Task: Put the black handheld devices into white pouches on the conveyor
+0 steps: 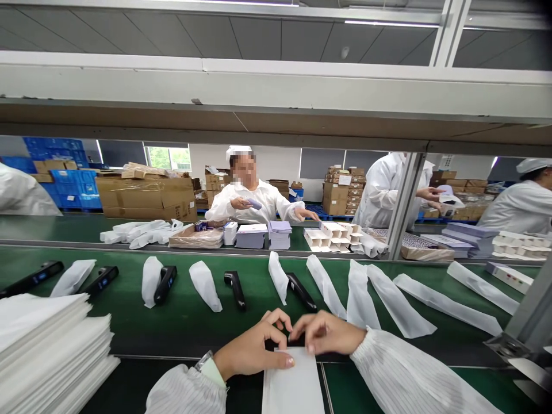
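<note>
A small stack of flat white sleeves (293, 388) lies at the bottom centre. My left hand (256, 345) has its thumb pressed on the top sleeve's far left corner, the other fingers curled above. My right hand (330, 334) is bent over the far right corner, thumb and fingertips at the edge. Both hands look closed on the top sleeve, though some fingertips are hidden. Just beyond, on the green belt, lie a black handheld device (301, 292), another black device (235, 289) and loose white sleeves (326, 286).
A tall pile of white sheets (47, 351) stands at the left. More devices and sleeves lie along the green conveyor belt (125, 330). A metal post (405, 207) and overhead shelf (276, 86) frame the bench. Across the belt, a person (254, 204) works near purple booklets (251, 236) and open boxes (330, 236).
</note>
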The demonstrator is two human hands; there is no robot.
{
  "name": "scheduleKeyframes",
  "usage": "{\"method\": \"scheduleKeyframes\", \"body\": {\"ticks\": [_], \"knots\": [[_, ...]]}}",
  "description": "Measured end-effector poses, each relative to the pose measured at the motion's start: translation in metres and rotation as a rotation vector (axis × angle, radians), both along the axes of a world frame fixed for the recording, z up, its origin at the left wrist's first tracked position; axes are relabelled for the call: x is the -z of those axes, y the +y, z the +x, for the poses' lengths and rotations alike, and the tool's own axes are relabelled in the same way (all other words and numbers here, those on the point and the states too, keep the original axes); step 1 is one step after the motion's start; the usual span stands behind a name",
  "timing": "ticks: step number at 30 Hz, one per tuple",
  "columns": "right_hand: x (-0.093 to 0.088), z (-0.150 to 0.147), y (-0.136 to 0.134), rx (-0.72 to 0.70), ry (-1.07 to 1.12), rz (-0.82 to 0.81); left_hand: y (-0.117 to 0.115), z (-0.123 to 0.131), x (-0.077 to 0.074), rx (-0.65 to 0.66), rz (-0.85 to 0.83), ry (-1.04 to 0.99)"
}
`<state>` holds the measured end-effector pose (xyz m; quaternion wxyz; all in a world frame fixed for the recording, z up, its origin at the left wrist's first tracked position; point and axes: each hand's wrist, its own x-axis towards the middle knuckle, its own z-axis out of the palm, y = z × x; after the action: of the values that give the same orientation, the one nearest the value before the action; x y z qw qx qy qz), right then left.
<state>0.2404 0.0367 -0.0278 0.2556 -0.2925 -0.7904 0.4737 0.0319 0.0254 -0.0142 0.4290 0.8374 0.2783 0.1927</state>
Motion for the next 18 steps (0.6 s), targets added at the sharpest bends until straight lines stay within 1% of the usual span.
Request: {"method": "scheduleKeyframes", "body": {"ticks": [1, 3, 4, 5, 6, 9, 11, 13, 14, 16, 18], "knots": [[0.001, 0.001, 0.011, 0.131, 0.005, 0.031, -0.001, 0.001, -0.001, -0.023, 0.029, -0.027], [0.006, 0.002, 0.035, 0.486, -0.059, 0.155, -0.002, 0.005, -0.001, -0.074, 0.082, -0.064], [0.009, 0.002, 0.046, 0.638, -0.118, 0.205, -0.003, 0.007, -0.001, -0.094, 0.099, -0.073], [0.014, 0.001, 0.056, 0.741, -0.175, 0.229, -0.004, 0.009, 0.001, -0.108, 0.109, -0.079], [0.019, 0.000, 0.064, 0.797, -0.211, 0.230, -0.005, 0.010, 0.003, -0.118, 0.112, -0.086], [0.031, 0.001, 0.079, 0.834, -0.202, 0.174, -0.006, 0.013, 0.009, -0.144, 0.102, -0.085], [0.031, 0.006, 0.082, 0.835, -0.160, 0.128, -0.005, 0.013, 0.012, -0.164, 0.095, -0.061], [0.021, 0.012, 0.078, 0.815, -0.095, 0.079, -0.004, 0.012, 0.013, -0.177, 0.093, -0.037], [0.013, 0.014, 0.074, 0.782, -0.009, 0.041, -0.003, 0.012, 0.014, -0.180, 0.093, -0.029], [-0.005, 0.014, 0.061, 0.655, 0.251, -0.071, -0.003, 0.011, 0.014, -0.182, 0.097, -0.024], [-0.020, 0.006, 0.043, 0.502, 0.512, -0.198, -0.002, 0.011, 0.015, -0.187, 0.109, -0.027]]}}
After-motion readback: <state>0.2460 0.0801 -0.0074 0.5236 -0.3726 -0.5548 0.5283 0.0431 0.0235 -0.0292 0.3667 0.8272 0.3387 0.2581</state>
